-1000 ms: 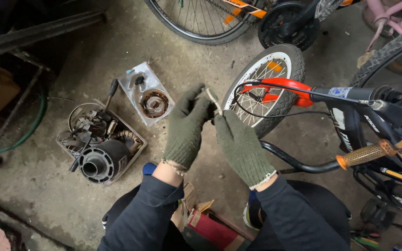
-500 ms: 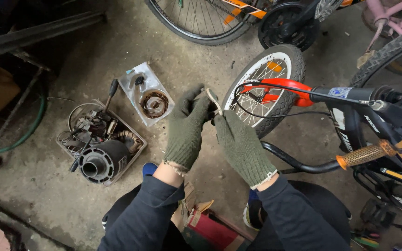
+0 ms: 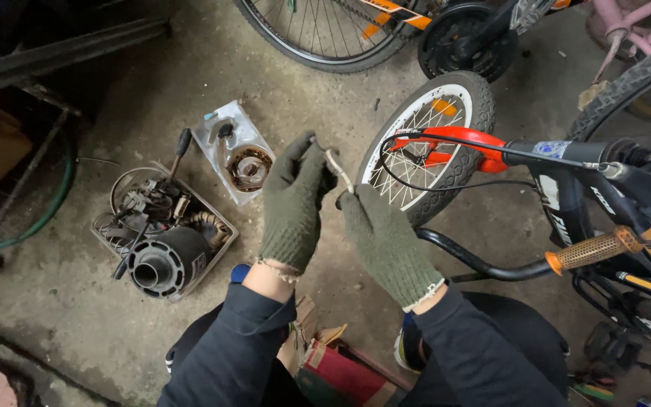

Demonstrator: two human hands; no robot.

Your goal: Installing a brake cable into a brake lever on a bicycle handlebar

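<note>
Almost no change from 0.5 s ago: both gloved hands stay at the same spot above the concrete floor (image 3: 77, 316), the small piece between them held at the same slant. The left hand (image 3: 293, 207) and right hand (image 3: 386, 241) pinch a thin pale strip (image 3: 337, 171), maybe a cable tie or a wire end, too small to tell. Its long axis runs diagonally, upper end toward the left hand's fingertips, lower end down-right to the right hand's thumb and forefinger. Left hand: fingers curled in, closed on the strip's upper end. Right hand: fingertips closed on the lower end, other fingers folded. The strip sits just in front of the small white-rimmed bike wheel (image 3: 435, 143), near the red fork (image 3: 465, 143) and black cable (image 3: 446, 185). Left of the hands, on the floor, a tray of motor parts (image 3: 163, 234) and a clear bag with a copper-wound coil (image 3: 239, 154). Orange handlebar grip (image 3: 589, 250) to the right.
</note>
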